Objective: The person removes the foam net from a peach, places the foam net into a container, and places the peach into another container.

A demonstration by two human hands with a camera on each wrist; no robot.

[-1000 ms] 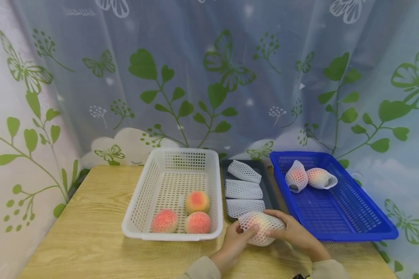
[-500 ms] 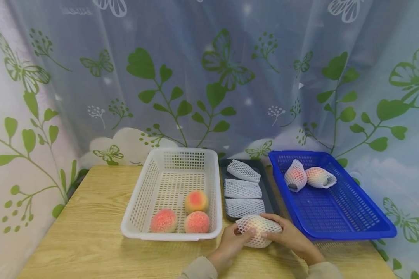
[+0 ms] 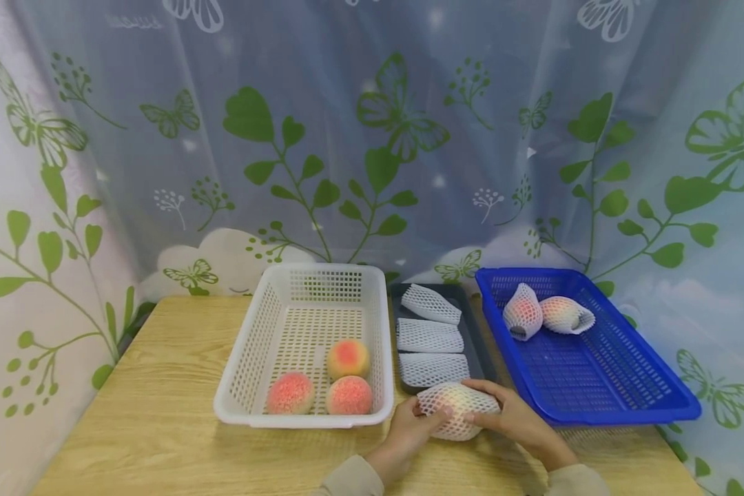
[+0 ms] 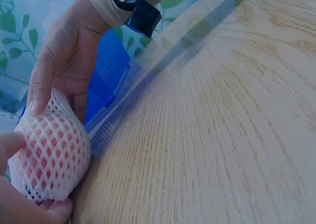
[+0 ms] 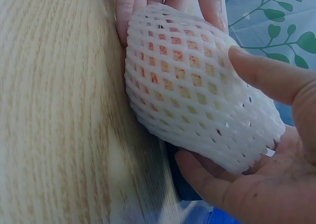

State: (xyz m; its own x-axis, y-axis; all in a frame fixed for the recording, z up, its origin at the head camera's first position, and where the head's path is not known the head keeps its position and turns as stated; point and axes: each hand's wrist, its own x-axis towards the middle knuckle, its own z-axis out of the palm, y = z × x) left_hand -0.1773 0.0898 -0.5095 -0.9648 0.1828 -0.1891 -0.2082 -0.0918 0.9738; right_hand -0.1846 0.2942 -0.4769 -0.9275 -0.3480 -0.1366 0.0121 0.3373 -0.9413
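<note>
A peach (image 3: 455, 410) in a white foam net sleeve (image 5: 197, 85) is held between both hands just in front of the dark tray. My left hand (image 3: 406, 435) grips its left end, thumb on top and fingers underneath. At the other end my right hand (image 3: 523, 421) holds the sleeve, with its thumb on the near side and fingers around the far side. Red and yellow skin shows through the mesh in the right wrist view. The net reaches past the fruit toward the right palm.
A white basket (image 3: 238, 358) on the left holds three bare peaches (image 3: 348, 358). Three flat foam nets (image 3: 430, 336) lie in the dark tray (image 3: 483, 344). The blue basket (image 3: 607, 413) on the right contains two netted peaches (image 3: 523, 312). A patterned curtain (image 3: 322, 138) hangs behind the wooden table (image 3: 161, 427).
Both hands and the netted peach have shifted slightly left and down in the head view, along with a small camera shift. The grip looks the same.
</note>
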